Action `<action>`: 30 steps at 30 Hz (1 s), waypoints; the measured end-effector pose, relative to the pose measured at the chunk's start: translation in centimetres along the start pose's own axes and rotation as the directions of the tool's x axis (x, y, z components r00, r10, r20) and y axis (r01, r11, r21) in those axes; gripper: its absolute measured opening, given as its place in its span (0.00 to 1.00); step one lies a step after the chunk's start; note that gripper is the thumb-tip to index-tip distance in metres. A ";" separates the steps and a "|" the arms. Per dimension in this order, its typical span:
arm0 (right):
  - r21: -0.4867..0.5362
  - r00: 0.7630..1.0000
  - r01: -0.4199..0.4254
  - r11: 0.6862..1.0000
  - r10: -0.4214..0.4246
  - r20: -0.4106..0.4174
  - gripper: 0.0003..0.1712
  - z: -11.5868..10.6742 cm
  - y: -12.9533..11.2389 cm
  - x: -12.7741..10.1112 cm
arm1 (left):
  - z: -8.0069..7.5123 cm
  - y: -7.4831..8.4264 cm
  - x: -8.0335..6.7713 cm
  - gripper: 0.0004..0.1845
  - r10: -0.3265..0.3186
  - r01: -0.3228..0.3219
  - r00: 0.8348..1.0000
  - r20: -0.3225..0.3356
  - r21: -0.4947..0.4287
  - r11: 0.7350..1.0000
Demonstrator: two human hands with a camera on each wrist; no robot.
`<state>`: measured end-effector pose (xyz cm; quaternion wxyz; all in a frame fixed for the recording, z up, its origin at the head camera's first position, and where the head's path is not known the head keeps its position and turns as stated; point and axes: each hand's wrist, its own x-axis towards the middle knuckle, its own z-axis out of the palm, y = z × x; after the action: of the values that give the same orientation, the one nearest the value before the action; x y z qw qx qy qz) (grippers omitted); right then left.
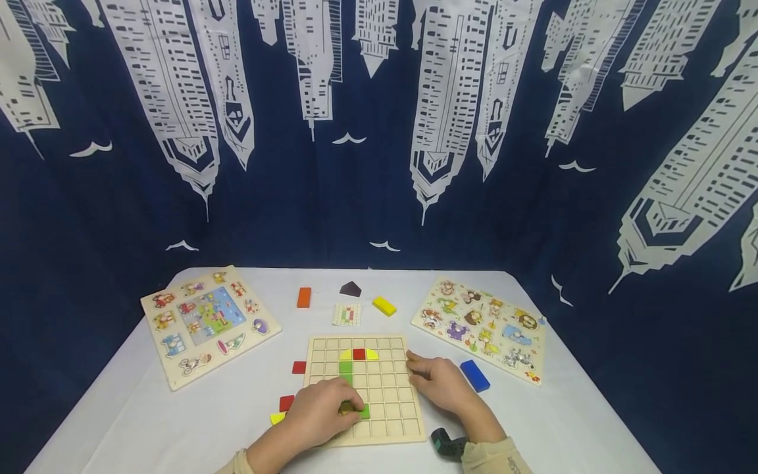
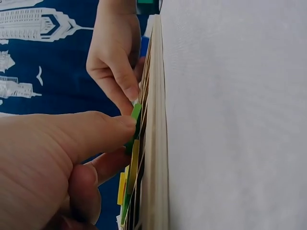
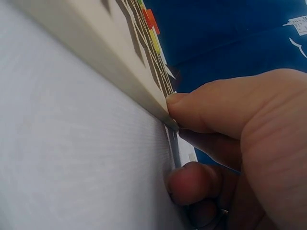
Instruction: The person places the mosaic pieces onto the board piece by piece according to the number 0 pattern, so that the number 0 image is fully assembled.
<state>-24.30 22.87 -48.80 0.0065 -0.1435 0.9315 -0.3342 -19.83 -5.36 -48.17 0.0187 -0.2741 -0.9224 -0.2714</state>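
From the head view, the left hand lies on the lower left part of the grid board, its fingers curled onto a green piece that sits on the board near its lower middle. The right hand rests at the board's right edge, fingertips on the rim. Higher on the board sit a red piece between two yellow ones, with green squares below them. A blue block lies just right of the right hand. On the white table two animal puzzles flank the board, and a pattern card lies behind it.

From the left wrist, the left hand pinches the green piece with thumb and fingers, against the board seen edge-on. The right hand touches the board's far edge.

From the right wrist, the right hand has its thumb pressed against the board's edge, the other fingers curled underneath on the table; it steadies the board rather than closing round it.
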 end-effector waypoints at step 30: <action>-0.019 1.000 -0.001 1.000 0.001 -0.003 0.19 0.1 0.0 0.0 | -4.8 -3.2 -0.3 0.19 -0.244 0.223 0.940 -0.237 -0.113 0.968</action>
<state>-24.28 22.78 -48.86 0.0037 -0.1427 0.9347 -0.3255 -21.74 -10.23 -45.69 0.0906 -0.1271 -0.9264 -0.3428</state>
